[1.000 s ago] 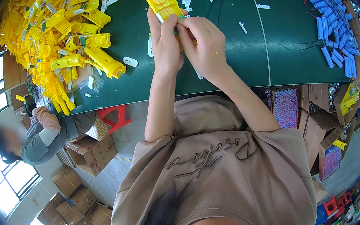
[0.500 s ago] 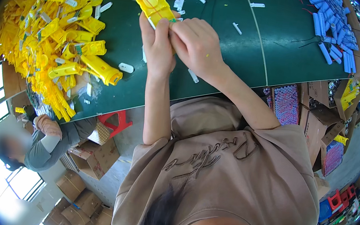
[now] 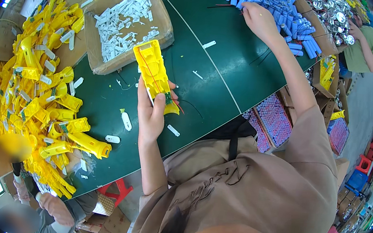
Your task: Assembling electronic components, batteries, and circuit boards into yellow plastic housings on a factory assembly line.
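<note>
My left hand (image 3: 151, 118) is closed round the lower end of a yellow plastic housing (image 3: 153, 69), its open inside facing up. A red wire runs along the housing, and a small green circuit board (image 3: 168, 98) sits near my thumb. Loose wire ends stick out beside it. My right hand (image 3: 260, 23) reaches to the near edge of a heap of blue cylindrical batteries (image 3: 293, 25) with wires. Its fingers are curled together at the batteries; what they pinch, if anything, is too small to make out.
Yellow housings (image 3: 28, 94) heap up along the left. A carton (image 3: 167, 27) lined with plastic holds small white parts. More white pieces (image 3: 125, 121) lie on the green table (image 3: 190, 80). Shiny metal cups (image 3: 329, 13) fill a far-right box. Co-workers sit at left and far right.
My right hand has left the yellow housing and moved far right to the batteries. The left hand still holds the housing. The view has shifted, showing more of the white-parts carton.
</note>
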Available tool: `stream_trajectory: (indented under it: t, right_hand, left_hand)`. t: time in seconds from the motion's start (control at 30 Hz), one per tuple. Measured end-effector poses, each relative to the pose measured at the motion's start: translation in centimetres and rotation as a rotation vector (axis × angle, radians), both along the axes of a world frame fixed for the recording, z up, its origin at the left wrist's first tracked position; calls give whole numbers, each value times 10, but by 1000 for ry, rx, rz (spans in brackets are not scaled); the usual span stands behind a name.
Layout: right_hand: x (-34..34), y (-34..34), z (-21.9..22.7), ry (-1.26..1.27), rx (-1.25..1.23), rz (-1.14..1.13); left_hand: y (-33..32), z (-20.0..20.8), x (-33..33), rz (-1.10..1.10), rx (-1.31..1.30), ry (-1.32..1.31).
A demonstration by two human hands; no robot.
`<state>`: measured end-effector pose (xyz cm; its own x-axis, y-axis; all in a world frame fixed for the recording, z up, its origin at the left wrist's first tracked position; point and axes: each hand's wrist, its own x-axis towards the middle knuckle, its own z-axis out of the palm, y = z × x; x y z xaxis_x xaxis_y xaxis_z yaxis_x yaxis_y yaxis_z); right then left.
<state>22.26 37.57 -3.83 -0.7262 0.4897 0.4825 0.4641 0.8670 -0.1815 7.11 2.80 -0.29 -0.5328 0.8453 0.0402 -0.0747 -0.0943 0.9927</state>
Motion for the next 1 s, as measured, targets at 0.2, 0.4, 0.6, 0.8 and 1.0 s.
stream_trajectory:
  t: [0.2,0.4,0.6,0.8,1.0]
  right_hand:
    - [-49,12,2,-100,233,-273]
    - [-62,32,-5,-79,249,-329]
    - [-70,-21,28,39,-442,-203]
    - [-51,-60,0,-121,-136,3]
    - [-34,-50,22,-290,262,463]
  left_hand:
    - [-2,-5,-1,-19,0,-41]
    - [-3,-6,-2,-6,17,-50]
    - [-9,-6,-4,-8,16,-70]
    - [-7,-3,-5,-63,38,-124]
    - [-7,-1,-1,-14,34,-88]
